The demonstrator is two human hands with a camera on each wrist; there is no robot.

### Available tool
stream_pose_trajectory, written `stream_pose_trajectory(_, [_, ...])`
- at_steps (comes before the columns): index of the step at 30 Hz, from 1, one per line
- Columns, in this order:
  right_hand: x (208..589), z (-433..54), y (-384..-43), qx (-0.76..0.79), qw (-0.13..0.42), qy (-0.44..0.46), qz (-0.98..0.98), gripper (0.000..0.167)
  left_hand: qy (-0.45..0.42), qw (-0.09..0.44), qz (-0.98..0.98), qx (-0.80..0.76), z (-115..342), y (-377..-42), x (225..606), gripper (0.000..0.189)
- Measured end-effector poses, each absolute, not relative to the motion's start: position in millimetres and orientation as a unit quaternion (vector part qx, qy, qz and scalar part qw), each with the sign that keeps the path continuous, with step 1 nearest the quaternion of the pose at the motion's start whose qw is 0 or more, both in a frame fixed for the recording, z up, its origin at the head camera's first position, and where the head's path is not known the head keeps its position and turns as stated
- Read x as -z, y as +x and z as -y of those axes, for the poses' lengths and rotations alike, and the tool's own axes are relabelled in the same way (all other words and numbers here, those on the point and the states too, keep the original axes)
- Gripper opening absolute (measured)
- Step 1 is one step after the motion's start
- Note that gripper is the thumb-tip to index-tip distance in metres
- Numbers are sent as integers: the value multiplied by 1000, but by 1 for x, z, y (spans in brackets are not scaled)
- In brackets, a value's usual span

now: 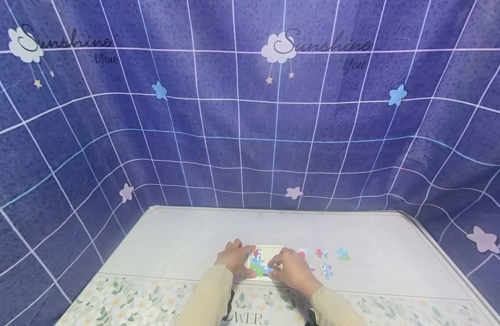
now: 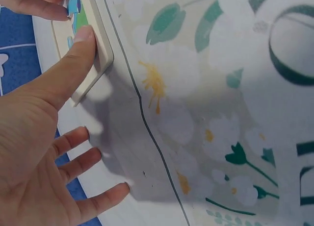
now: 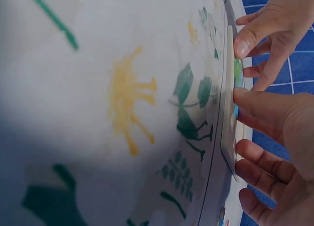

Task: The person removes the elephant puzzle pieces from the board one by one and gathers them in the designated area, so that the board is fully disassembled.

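Observation:
A small jigsaw puzzle tray (image 1: 270, 279) with a pale rim lies on the table, its left part filled with a blue, green and red picture. My left hand (image 1: 233, 259) is spread at the tray's left side, with the thumb (image 2: 84, 37) resting at the near edge and three fingers extended clear of it in the left wrist view. Over the tray's near middle, my right hand (image 1: 293, 270) pinches a blue puzzle piece (image 1: 267, 270) between thumb and index finger, low against the tray. Its fingers hide part of the piece and the tray's right side.
Several loose puzzle pieces lie right of the tray, among them a blue-green one (image 1: 343, 254), a red one (image 1: 321, 252) and one with an eye (image 1: 326, 270). A floral cloth strip (image 1: 123, 299) runs along the near side. A blue grid curtain (image 1: 250, 113) closes off the back.

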State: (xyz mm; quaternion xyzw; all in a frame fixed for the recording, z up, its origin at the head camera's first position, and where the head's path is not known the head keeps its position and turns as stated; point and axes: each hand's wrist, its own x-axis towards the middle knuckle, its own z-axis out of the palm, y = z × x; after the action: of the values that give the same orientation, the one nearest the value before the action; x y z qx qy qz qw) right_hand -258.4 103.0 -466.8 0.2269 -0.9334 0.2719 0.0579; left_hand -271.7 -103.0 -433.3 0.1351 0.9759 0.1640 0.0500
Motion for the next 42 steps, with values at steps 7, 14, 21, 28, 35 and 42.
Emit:
stream_pose_trajectory(7, [466, -102, -258, -274, 69, 226, 932, 18, 121, 50, -976, -174, 100, -271, 432, 78])
stream_pose_trajectory(14, [466, -101, -257, -289, 71, 229, 927, 19, 107, 38, -981, -160, 97, -270, 434, 78])
stream_pose_trajectory(21, [464, -105, -260, -283, 77, 236, 926, 19, 98, 28, -984, -146, 94, -268, 434, 79])
stream_pose_trajectory(28, [463, -113, -263, -258, 80, 236, 934, 14, 96, 24, -985, -142, 93, -271, 441, 80])
stream_pose_trajectory(35, [463, -114, -263, -228, 90, 269, 932, 28, 93, 27, -986, -138, 94, -270, 440, 80])
stream_pose_trajectory(42, [463, -115, -265, -233, 105, 275, 927, 31, 95, 33, -985, -141, 93, -266, 432, 78])
